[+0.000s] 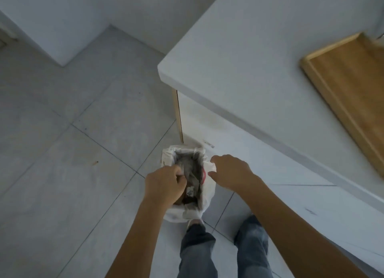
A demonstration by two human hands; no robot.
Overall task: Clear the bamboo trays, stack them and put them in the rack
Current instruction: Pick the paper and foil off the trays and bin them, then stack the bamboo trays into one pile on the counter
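Below, left hand (164,184) curled — contents hidden; right hand (230,171) loosely open, empty — over bin (188,212).

White-lined bin (188,213) on grey tiled floor (62,153), just beside white counter (239,59); rubbish inside.

Dim, flat light; soft wide-angle blur

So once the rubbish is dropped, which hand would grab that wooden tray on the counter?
Probably the right hand. It hangs open over the bin on the counter's side, nearer the tray. The left hand looks curled at the bin's mouth, farther away.
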